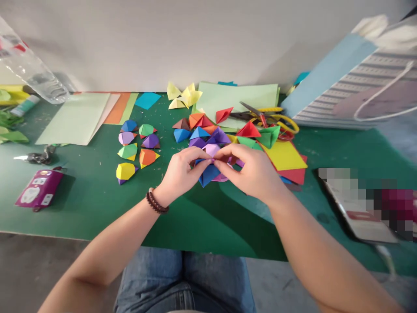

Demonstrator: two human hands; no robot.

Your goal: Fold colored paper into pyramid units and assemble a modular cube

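My left hand and my right hand meet over the green table, thumbs and fingertips pinched together on a folded paper piece in light purple. Its lower part is hidden by my fingers. Just below my fingertips shows a blue folded paper piece; whether it is joined to the purple one I cannot tell. Behind my hands lies a heap of folded paper pieces in several colours, among them a purple one and a red one. Left of my left hand, paired-colour pieces stand in two columns.
Scissors lie behind the heap, near yellow paper. Pale green sheets and a plastic bottle are at the back left. A purple packet sits left, a tablet-like device right, and a striped paper bag back right.
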